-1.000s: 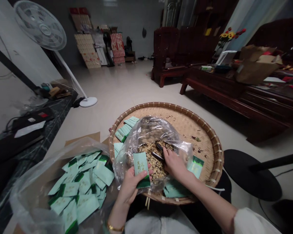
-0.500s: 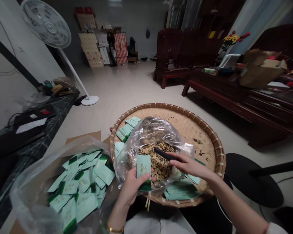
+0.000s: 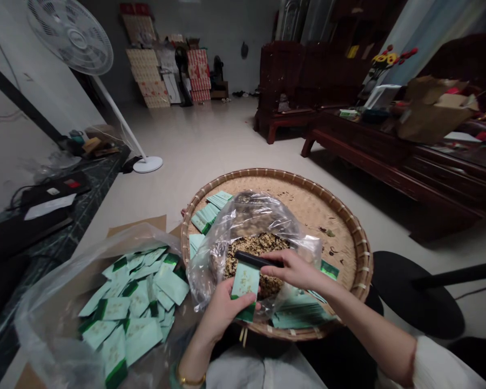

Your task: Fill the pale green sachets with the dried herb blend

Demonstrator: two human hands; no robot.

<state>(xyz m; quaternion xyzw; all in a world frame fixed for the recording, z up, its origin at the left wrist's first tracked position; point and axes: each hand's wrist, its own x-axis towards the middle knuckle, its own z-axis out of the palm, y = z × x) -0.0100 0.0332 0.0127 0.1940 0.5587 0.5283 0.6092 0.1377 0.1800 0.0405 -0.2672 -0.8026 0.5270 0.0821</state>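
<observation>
Nearest me, over the near edge of the woven bamboo tray (image 3: 363, 259), the left hand (image 3: 225, 303) grips a green sachet (image 3: 245, 286), thumb across its front, the dark green end low. In the last half second the sachet has gone from nearly upright to a lean, top to the right. The right hand (image 3: 297, 267) holds a slim black tool (image 3: 253, 260), which has swung left, off the loose dried mix (image 3: 263, 242), to lie across the sachet's top. I'd judge the work has passed from heap to packet, though I can't tell whether the tool has gone in or only crosses in front.

The left wrist comes up from below, fingers behind the sachet; the right forearm slants in from the lower right, palm down.

Beyond the hands, the mix sits in an open clear plastic bag (image 3: 263, 208), towards the tray's left edge. Farther off, past the tray's far edge, a white standing fan (image 3: 71, 40) faces the room.
</observation>
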